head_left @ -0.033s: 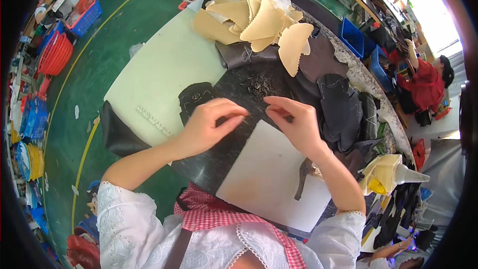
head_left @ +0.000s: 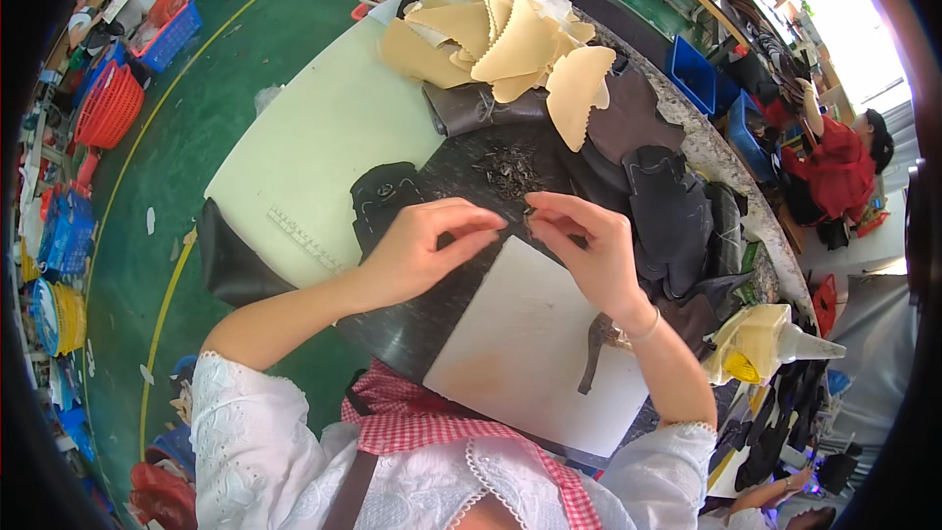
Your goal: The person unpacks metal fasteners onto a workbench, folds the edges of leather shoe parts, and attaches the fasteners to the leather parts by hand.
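Over the dark tabletop [head_left: 397, 319], my left hand [head_left: 422, 250] is closed in a pinch, its fingertips pointing right. Facing it with a small gap between them, my right hand [head_left: 589, 245] also pinches, and a tiny dark bit shows at its fingertips, too small to name. Whatever the left fingertips hold, if anything, cannot be made out. Just beyond the fingers lies a loose heap of small dark strips [head_left: 512, 175]. A black stitched piece [head_left: 383, 191] rests beside my left hand. Below both hands lies a white board [head_left: 520, 334], partly under my right forearm.
Cream scalloped pieces [head_left: 520, 44] are piled at the far side. Black cut pieces [head_left: 672, 216] lie stacked to the right. A dark strap [head_left: 594, 353] crosses the white board. A yellowish container with a cone spout [head_left: 765, 344] stands at right. A person in red [head_left: 839, 172] is farther off.
My left hand has shifted slightly right, bringing its fingertips closer to my right hand's. A small dark bit now shows at the right fingertips.
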### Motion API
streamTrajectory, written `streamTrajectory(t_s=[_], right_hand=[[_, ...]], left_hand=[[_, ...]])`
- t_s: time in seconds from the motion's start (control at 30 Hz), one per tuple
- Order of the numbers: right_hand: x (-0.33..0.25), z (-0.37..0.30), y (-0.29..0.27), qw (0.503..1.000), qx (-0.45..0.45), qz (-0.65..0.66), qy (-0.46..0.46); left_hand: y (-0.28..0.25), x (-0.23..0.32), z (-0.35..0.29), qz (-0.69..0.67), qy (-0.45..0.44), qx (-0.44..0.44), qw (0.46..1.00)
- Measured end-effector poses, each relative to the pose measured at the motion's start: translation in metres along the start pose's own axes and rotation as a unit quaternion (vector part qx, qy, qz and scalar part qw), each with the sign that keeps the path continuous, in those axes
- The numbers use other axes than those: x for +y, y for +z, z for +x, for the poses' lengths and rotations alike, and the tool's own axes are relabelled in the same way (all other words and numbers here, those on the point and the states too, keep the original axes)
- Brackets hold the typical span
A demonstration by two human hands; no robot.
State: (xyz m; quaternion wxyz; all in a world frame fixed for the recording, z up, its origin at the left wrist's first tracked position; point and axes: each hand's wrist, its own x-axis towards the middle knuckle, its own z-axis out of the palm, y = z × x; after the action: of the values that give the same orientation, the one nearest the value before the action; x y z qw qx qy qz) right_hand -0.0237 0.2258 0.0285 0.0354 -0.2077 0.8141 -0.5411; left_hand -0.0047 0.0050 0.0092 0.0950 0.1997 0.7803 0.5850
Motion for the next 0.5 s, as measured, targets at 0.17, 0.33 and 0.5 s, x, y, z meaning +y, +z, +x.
streamTrajectory(t_s=[0.17,0.33,0.5], right_hand=[[-0.015,-0.034,-0.007,0.988,0.088,-0.093,-0.089],[-0.021,-0.065,-0.020,0.969,0.147,-0.149,-0.133],[-0.015,-0.085,-0.052,0.988,0.064,0.004,-0.140]], left_hand=[[0.049,0.015,0.012,-0.264,-0.024,0.002,0.964],[0.075,0.023,0.016,-0.238,0.061,-0.011,0.969],[0.080,0.037,0.017,-0.320,-0.014,-0.150,0.936]])
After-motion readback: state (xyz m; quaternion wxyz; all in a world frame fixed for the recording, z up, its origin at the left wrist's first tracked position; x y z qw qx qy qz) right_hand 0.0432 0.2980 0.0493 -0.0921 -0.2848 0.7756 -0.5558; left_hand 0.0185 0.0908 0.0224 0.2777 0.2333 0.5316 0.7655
